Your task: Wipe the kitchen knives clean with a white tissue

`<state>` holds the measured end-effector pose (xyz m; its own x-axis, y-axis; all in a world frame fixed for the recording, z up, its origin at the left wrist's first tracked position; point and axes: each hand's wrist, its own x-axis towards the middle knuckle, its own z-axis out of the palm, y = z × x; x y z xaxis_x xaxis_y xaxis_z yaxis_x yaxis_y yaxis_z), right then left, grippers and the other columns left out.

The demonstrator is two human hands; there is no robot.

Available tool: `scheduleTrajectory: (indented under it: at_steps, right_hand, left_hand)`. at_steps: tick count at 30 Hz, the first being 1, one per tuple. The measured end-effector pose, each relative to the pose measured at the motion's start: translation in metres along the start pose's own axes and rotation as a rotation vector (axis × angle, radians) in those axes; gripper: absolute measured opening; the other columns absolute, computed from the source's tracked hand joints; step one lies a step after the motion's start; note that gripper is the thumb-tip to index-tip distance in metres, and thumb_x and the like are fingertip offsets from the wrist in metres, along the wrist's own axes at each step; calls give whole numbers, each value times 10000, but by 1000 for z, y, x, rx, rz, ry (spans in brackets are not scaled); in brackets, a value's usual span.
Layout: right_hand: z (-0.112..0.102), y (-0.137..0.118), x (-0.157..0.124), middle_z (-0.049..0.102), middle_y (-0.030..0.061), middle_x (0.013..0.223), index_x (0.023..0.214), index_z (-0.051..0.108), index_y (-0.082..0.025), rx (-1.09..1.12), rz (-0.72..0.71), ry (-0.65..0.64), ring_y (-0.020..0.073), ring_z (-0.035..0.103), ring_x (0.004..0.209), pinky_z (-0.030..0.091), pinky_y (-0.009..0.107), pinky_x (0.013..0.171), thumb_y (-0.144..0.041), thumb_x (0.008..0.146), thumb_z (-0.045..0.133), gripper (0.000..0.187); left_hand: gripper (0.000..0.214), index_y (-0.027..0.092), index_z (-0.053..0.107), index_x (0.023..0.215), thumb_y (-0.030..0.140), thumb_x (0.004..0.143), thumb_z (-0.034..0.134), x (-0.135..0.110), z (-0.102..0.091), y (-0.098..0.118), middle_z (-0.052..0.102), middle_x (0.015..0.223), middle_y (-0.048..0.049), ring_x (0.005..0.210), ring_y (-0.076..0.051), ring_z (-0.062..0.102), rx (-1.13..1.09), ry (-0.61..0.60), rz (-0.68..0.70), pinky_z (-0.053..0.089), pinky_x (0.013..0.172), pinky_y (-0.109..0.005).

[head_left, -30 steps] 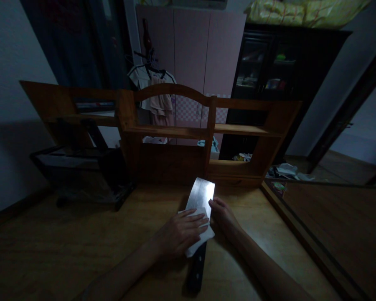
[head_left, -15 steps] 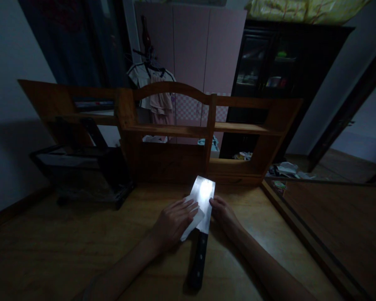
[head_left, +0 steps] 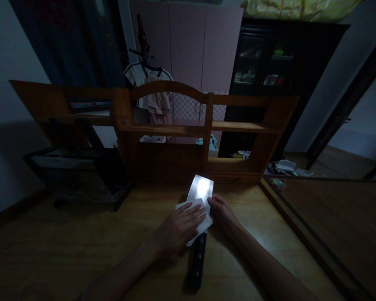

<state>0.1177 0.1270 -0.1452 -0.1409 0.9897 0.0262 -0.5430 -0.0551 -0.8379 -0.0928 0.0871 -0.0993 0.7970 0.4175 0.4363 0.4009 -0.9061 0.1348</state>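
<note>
A kitchen cleaver (head_left: 202,187) lies over the wooden tabletop, its bright broad blade pointing away from me and its black riveted handle (head_left: 197,261) toward me. My left hand (head_left: 183,225) holds a folded white tissue (head_left: 200,228) against the blade's lower half, fingers laid long across it; its thumb is hidden. At the blade's right edge, my right hand (head_left: 222,213) pinches the cleaver between thumb and fingers. The tissue covers the place where blade meets handle in part.
To the left stands a black-framed knife rack (head_left: 78,175) with dark-handled knives in it. A wooden shelf unit (head_left: 169,130) runs along the table's back. A raised wooden edge (head_left: 288,217) borders the right side.
My left hand has slid with the tissue rightward and slightly toward me, so the tissue covers more of the lower blade. My right hand keeps its pinch on the blade's edge.
</note>
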Motion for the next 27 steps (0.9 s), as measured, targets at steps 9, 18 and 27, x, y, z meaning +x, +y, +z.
scheduleTrajectory:
  at_steps: [9,18,27]
  right_hand:
    - [2,-2,-2,693,48,803,818,652,-166,7,19,-16,172,632,709,489,269,662,-314,736,749,195]
    - [3,-1,-2,674,35,752,807,637,-172,-3,11,-29,167,621,653,482,277,627,-310,771,720,165]
    - [-5,1,6,658,20,735,762,637,-169,-43,-22,-62,148,596,649,465,257,633,-312,690,776,213]
  left_hand:
    - [453,234,356,1433,277,982,343,1,1,-3,378,1475,-23,1387,-177,283,98,-19,-91,264,1147,-440]
    - [493,245,253,1476,304,990,317,-6,9,-21,271,1525,-39,1402,-197,243,102,179,-351,280,1138,-456]
    - [536,214,174,1501,298,984,290,4,-7,4,180,1554,-42,1422,-226,170,48,120,-114,211,1161,-449]
